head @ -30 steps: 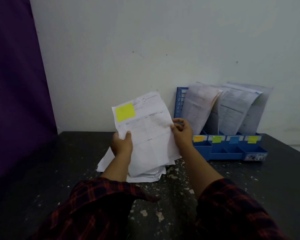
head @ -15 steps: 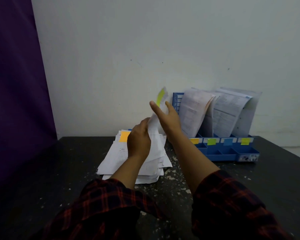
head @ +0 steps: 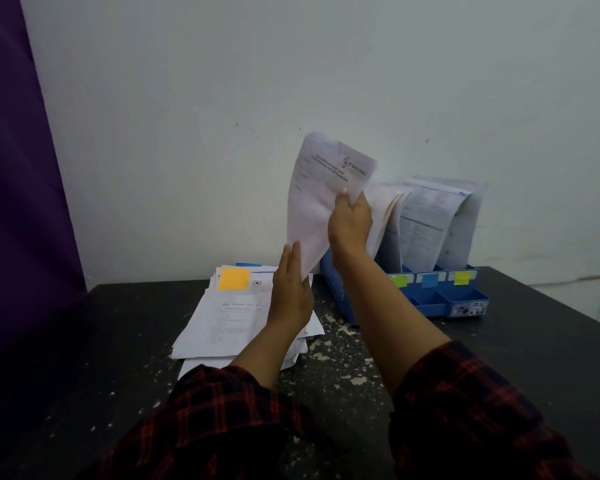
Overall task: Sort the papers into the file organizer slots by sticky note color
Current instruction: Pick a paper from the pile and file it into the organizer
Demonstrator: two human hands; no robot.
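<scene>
White sheet (head: 317, 202) is pinched in the right hand (head: 350, 223); below the grip, the left hand (head: 291, 292) touches it, fingers straight.

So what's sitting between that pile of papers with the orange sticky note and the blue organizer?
In the head view, the left hand and the lower end of the held sheet, gripped by the right hand, fill the gap between the pile and the organizer.

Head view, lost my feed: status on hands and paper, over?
Right hand grips a sheet raised beside the blue organizer. Left hand open, fingers straight, at the sheet's lower edge. Nothing blocking the slots.
</scene>
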